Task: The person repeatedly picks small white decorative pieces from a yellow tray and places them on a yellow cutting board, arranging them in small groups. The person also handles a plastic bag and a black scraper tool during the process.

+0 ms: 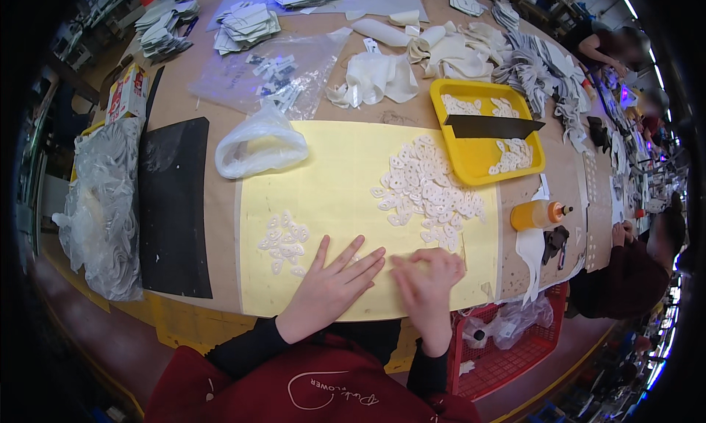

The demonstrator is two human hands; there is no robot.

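My left hand [329,285] lies flat on the yellow sheet [323,195], fingers spread. A small white piece [358,257] shows in part by its fingertips. Just to its right, my right hand [429,282] is curled with the fingers drawn together; its fingertips are blurred, and what they hold, if anything, I cannot make out. Beyond it spreads a large heap of small white cut-out pieces with holes [426,191]. A smaller group of similar pieces [284,240] lies left of my left hand.
A yellow tray [471,179] with more pieces carries a black bar [493,126] across it. An orange-filled squeeze bottle [533,215] lies to the right. Behind are a plastic bag [261,147] and fabric stacks [246,27]. A black board [175,210] lies left; a red crate [507,360] stands below right.
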